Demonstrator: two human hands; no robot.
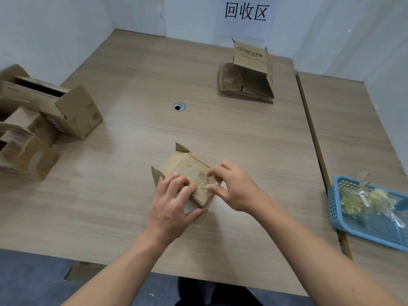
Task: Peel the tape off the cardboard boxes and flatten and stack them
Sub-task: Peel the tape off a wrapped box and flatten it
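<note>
A small cardboard box (185, 166) lies on the wooden table (136, 133) near the front edge, its far flaps open. My left hand (174, 204) grips its near left side and holds it down. My right hand (234, 186) pinches a strip of clear tape (208, 187) on the box's right top edge. Flattened boxes (245, 85) are stacked at the back right, the top one partly sprung up. Several unflattened boxes (44, 120) sit piled at the left edge.
A blue plastic basket (344, 208) holding crumpled peeled tape rests at the right, over the seam to a second table. A cable hole (179, 106) is in the table's middle. A paper sign (245, 14) hangs on the back wall.
</note>
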